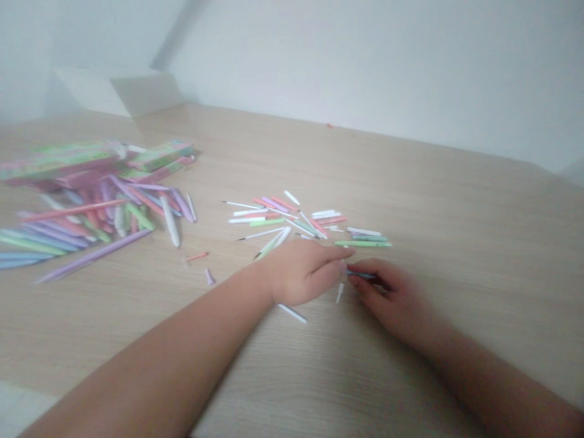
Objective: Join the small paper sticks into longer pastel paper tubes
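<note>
My right hand (392, 295) pinches a thin blue pen part (361, 274) between thumb and fingers, its end pointing left. Right beside it, my left hand (308, 267) is closed, with its thumb close to the blue part's end. Whatever lies between the left fingers is hidden. Just below the fingertips a small white piece (340, 293) rests on the table. A thin white pen refill (292, 313) pokes out from under my left wrist. Beyond the hands lie scattered white refills (261, 234) and several coloured pen barrels, including a light green barrel (364, 244).
A heap of pastel pens (100, 210) covers the left side, with pink and green boxes (59, 159) behind it. A purple cap-like piece (209, 277) and a small orange piece (198, 255) lie left of centre. A white open box (146, 91) stands against the wall.
</note>
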